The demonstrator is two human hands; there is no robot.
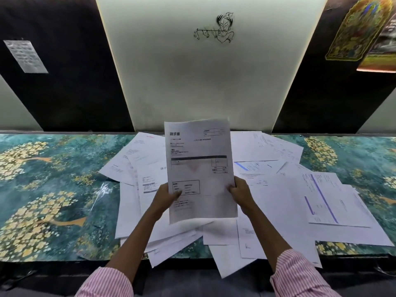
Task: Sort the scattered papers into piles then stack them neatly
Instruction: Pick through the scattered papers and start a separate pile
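I hold one printed sheet [199,159] upright in front of me, above the table. It carries a dark heading, a dark table bar and a boxed block lower down. My left hand [166,197] grips its lower left edge, thumb on the front. My right hand [241,192] pinches its lower right edge. Beneath it, scattered papers [278,202] lie overlapping across the middle of the table; several bear blue or purple bars, others are nearly blank. A few sheets [227,264] hang over the near table edge.
The table [53,189] has a teal cloth with yellow flower trees, bare on the left and at the far right. A wall with a line drawing [216,28], a posted note [25,55] and a colourful poster [360,28] stands right behind the table.
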